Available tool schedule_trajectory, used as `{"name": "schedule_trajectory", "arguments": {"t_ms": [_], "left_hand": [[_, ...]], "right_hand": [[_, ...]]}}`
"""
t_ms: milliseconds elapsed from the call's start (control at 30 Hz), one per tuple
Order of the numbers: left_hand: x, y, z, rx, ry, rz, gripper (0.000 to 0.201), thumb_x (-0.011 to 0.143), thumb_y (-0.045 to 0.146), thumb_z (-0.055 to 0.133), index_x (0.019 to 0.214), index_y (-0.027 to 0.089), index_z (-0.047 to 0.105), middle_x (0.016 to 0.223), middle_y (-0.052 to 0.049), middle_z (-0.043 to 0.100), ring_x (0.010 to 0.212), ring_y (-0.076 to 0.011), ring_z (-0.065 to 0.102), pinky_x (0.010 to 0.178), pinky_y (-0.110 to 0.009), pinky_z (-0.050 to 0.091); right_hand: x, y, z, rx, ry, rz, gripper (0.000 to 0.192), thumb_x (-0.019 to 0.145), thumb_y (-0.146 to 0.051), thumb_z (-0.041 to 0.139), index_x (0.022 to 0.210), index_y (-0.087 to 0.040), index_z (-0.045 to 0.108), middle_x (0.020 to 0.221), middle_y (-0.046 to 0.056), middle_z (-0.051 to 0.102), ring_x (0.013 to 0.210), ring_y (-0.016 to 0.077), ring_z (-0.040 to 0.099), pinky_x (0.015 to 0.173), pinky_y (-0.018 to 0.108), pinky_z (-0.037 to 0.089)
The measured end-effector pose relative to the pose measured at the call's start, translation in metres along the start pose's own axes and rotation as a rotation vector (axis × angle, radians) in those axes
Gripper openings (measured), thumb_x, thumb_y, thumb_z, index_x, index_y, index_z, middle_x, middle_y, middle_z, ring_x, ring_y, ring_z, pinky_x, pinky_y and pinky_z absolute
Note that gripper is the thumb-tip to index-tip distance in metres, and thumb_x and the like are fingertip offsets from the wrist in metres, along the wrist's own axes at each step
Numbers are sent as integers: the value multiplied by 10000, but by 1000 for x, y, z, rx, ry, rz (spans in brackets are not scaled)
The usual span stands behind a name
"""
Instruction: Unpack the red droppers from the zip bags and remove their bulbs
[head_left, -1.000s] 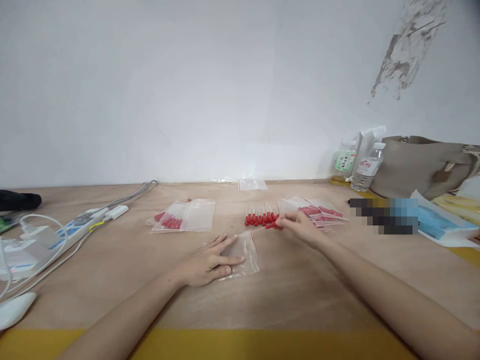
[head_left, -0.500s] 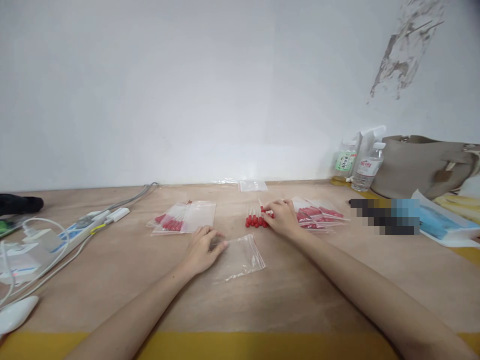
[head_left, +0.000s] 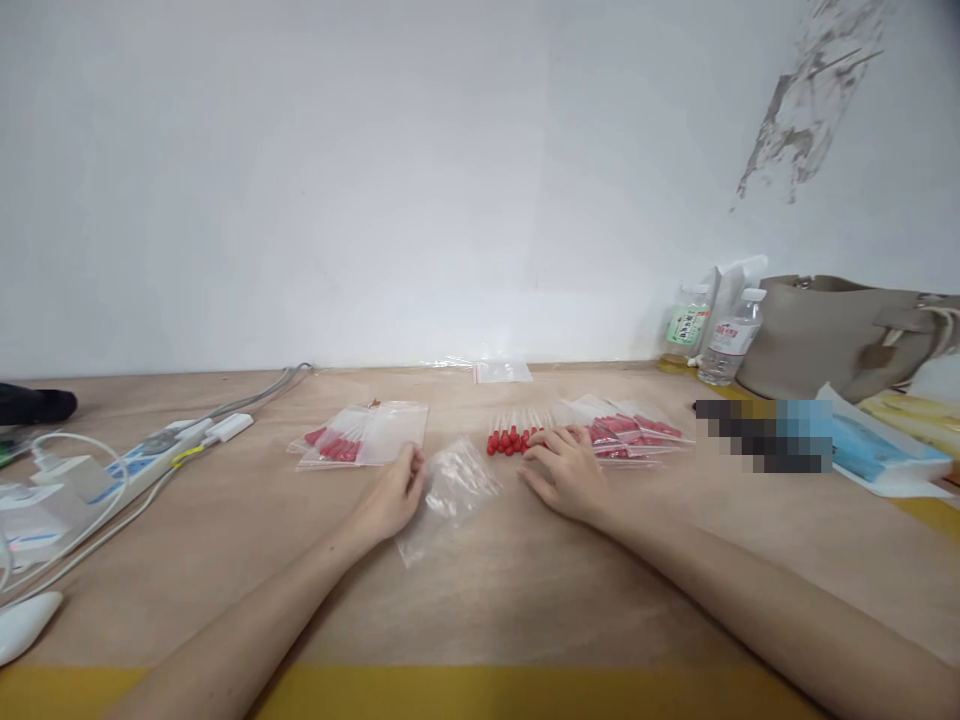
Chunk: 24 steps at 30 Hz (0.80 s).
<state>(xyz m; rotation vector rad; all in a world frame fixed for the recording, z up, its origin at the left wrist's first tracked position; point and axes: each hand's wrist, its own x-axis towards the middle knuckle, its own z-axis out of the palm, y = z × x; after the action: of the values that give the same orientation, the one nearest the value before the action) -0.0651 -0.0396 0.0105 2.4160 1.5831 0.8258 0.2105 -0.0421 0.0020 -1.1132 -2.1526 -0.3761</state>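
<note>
My left hand (head_left: 394, 495) is closed, thumb and fingers pinched on the left edge of a rumpled clear plastic bag (head_left: 454, 485). To the right of the bag, my right hand (head_left: 568, 472) rests palm down with its fingers spread, holding nothing that shows. Its fingertips reach the near right end of a row of white sticks with red tips (head_left: 508, 438). Beyond my left hand lies a pile of clear bags with red-tipped sticks inside (head_left: 341, 438). More filled bags (head_left: 637, 432) lie just beyond my right hand, partly hidden by it.
A flat plastic bag (head_left: 504, 372) lies by the wall. At left are a power strip (head_left: 142, 470), cables and a white mouse (head_left: 26, 625). At right stand bottles (head_left: 729, 340) and a grey handbag (head_left: 817, 340), with a blue-and-white pack (head_left: 877, 450) in front.
The clear bag has shifted left and crumpled, with my left hand now pinching its edge. My right hand has drawn slightly back from the sticks, its fingers spreading.
</note>
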Motion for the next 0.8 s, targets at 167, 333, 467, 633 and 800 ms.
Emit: {"name": "schedule_trajectory", "arguments": {"t_ms": [167,333,467,633,800], "left_hand": [[37,-36,-28,163,172,-209,287,799,155,304,990,190,515,966,-44,557,873,-169,549,771,-266,407],[64,-70,-35,304,125,-464,303,715,221,461,986,150,576,1039,-110,540,953,-244,538,850,-330,392],[62,-87,-40,376,155,-627,350,656,307,540,974,172,595,1086,-165,518,1082,-383,422,838,-470,355],[52,-110,-68,359,147,-780,397,659,430,550,894,115,607,931,-190,597,936,-379,520,722,-425,406],[48,-127,-77,198,-39,-799,328,642,467,598,616,140,600,576,-62,594,634,-240,577,550,-287,399]], "right_hand": [[-17,1,2,40,-5,34,106,793,-248,501,780,-198,594,947,47,597,896,174,510,853,377,255],[-17,3,6,49,-13,67,92,781,-239,507,777,-201,590,937,48,587,897,180,507,838,375,271],[-17,3,5,58,-6,69,102,786,-234,497,770,-198,590,943,54,580,888,177,504,839,378,270],[-17,4,6,66,-11,74,99,784,-237,502,770,-197,592,957,58,572,903,181,498,838,380,268],[-17,3,6,45,-12,81,98,779,-227,498,763,-200,591,960,56,569,907,183,507,838,375,270]]}}
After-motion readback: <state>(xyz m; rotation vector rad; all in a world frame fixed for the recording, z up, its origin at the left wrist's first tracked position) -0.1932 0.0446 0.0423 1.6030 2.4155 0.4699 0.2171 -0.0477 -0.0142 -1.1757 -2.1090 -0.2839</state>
